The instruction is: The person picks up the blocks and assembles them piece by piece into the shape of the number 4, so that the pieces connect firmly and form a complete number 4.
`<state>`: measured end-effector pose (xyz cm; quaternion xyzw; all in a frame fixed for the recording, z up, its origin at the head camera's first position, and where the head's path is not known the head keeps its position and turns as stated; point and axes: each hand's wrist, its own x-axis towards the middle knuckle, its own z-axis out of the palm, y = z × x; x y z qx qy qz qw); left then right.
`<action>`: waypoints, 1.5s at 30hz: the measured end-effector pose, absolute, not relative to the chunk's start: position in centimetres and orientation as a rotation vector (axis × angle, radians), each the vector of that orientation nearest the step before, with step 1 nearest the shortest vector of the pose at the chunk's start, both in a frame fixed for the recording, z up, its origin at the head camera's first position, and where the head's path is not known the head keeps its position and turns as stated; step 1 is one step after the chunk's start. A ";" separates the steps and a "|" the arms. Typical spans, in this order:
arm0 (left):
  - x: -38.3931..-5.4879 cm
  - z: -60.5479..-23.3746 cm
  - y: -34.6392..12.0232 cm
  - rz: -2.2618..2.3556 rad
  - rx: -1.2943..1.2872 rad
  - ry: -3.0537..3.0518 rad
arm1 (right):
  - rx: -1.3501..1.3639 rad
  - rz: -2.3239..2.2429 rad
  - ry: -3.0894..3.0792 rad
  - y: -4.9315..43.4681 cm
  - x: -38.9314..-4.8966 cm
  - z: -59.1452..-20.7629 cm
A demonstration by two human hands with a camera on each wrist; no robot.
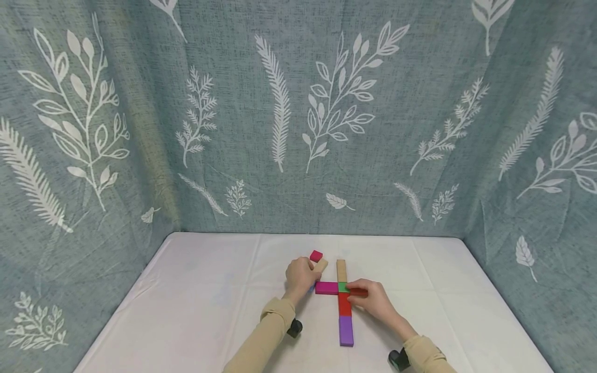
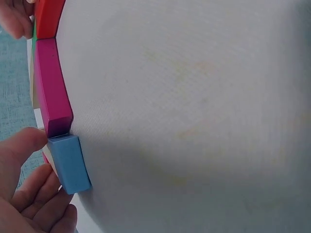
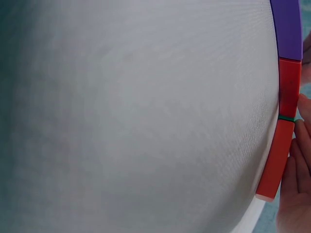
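My left hand [image 1: 300,277] holds a light blue block [image 2: 70,164] between thumb and fingers; the block lies end to end with a magenta block [image 1: 327,288]. A plain wood block [image 1: 321,266] lies by its fingertips, with a small crimson block [image 1: 316,256] just beyond. My right hand [image 1: 373,299] pinches a red block [image 3: 276,160] at the right of a green block [image 1: 342,287], partly covering it. Another red block [image 1: 344,304] and a purple block [image 1: 346,331] run from the green one towards me.
Beyond the green block, an upright-running wood block [image 1: 341,270] continues the line away from me. All the blocks lie on a white cloth-covered table [image 1: 200,305]. A teal leaf-patterned curtain [image 1: 242,129] encloses the back and sides.
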<state>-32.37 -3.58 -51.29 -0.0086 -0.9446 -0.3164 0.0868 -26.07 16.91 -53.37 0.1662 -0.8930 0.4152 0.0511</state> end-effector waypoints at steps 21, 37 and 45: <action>-32.2 -51.1 -3.7 -0.923 -0.033 -2.807 | 0.457 1.282 -2.743 16.9 -26.0 -53.1; -32.6 -50.9 -3.5 -1.009 0.072 -2.780 | 0.485 1.274 -2.728 17.0 -26.3 -53.3; -33.5 -49.7 -4.0 -1.025 -0.016 -2.658 | 0.504 1.270 -2.718 17.1 -26.3 -53.5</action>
